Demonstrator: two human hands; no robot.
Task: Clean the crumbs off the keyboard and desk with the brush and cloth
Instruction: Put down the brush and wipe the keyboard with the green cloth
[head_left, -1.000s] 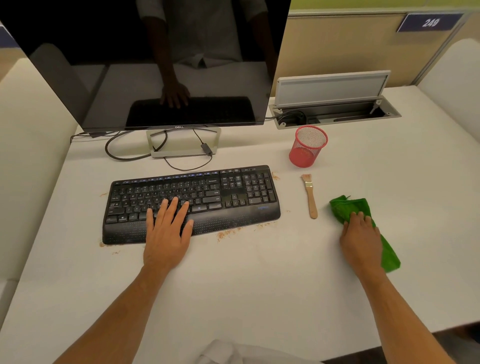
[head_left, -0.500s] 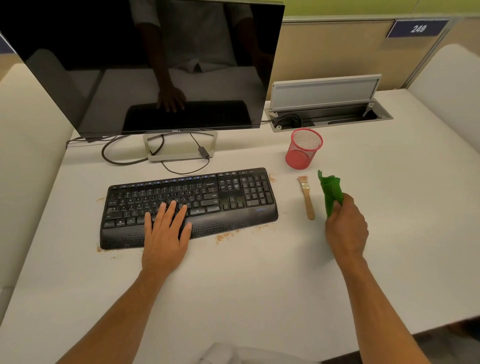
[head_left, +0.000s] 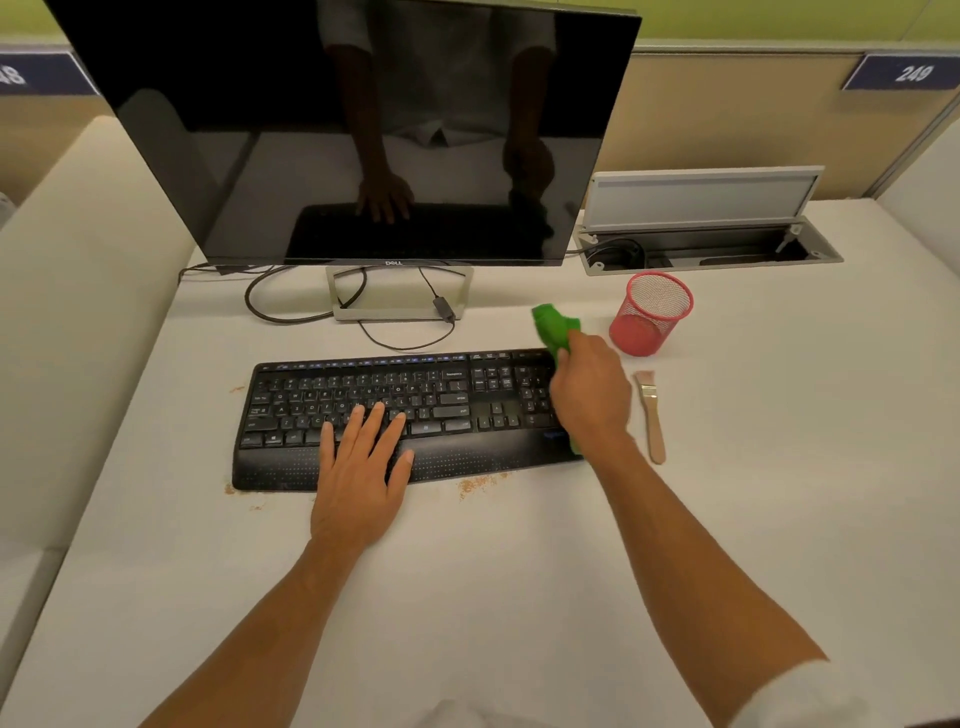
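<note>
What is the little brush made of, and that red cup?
The brush looks like wood: a pale tan, matte handle, with soft light bristles and what seems a thin metal band under them. The red cup looks like metal wire mesh painted red; you can see through its tiny holes. It might be plastic mesh.

My left hand (head_left: 358, 467) lies flat on the black keyboard (head_left: 363, 410); my right hand (head_left: 589, 392) grips the green cloth (head_left: 553, 325) above its keypad. I see the wooden-handled brush (head_left: 652, 415) beside it and brown crumbs (head_left: 475, 483) along the front edge.
</note>
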